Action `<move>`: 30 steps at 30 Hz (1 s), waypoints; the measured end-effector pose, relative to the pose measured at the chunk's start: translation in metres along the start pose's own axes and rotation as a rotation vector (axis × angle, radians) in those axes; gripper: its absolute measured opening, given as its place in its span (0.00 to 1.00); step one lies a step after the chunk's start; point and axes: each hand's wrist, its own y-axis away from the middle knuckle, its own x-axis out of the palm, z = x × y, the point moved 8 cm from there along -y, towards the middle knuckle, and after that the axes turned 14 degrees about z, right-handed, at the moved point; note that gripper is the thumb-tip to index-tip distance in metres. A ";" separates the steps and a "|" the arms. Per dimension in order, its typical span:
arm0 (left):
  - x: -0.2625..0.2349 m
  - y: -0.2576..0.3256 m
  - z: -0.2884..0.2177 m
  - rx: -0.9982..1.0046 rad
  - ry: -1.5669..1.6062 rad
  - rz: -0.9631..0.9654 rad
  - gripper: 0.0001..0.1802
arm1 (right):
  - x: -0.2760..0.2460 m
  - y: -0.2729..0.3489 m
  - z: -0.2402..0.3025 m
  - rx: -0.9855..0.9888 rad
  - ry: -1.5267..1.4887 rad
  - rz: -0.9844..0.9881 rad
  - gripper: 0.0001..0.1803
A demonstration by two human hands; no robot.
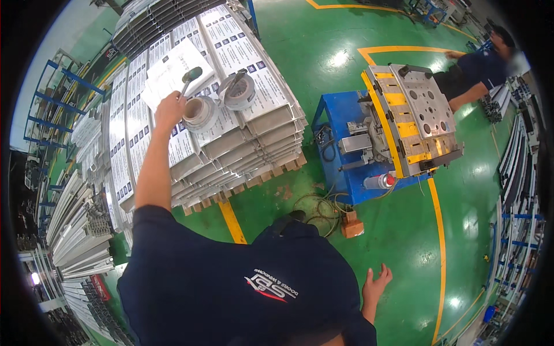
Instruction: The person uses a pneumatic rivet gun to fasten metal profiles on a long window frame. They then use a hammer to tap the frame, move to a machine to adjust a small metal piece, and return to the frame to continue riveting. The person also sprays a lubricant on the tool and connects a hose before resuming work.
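**Green-headed mallet-like tool [191, 74] gripped beside two translucent tape rolls [203, 119]**

The tool's thin handle [184, 89] is enclosed by the fingers of the left hand [170, 109], over white paper [173, 64] on film-covered silver profiles [236, 43]; the right hand's [376, 285] fingers are spread, empty. The handle is best held firmly, the rolls left unknocked.

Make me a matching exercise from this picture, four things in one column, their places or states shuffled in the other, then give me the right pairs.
Things:
1. Left hand
2. Right hand
3. Red-capped can
4. Brown-cored roll

Places or states:
A. Lying on the blue stand
B. Open, over the green floor
C. Resting on the wrapped stack
D. Gripping the green-headed tool

Pairs: 1-D, 2-B, 3-A, 4-C
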 end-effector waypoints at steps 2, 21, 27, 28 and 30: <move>-0.003 -0.022 0.001 -0.008 -0.111 0.027 0.19 | 0.001 0.016 -0.025 0.106 0.054 0.010 0.32; 0.045 0.262 -0.443 1.637 0.470 -0.429 0.15 | 0.113 0.171 -0.057 0.504 -0.363 -0.155 0.24; 0.287 0.575 -0.485 1.976 0.051 1.348 0.13 | 0.174 0.276 -0.087 0.732 -0.675 -0.499 0.20; 0.318 0.624 -0.468 2.001 -0.046 1.505 0.13 | 0.194 0.312 -0.097 0.881 -0.796 -0.655 0.21; 0.365 0.696 -0.422 1.981 -0.225 1.719 0.12 | 0.234 0.385 -0.125 1.159 -0.993 -0.953 0.23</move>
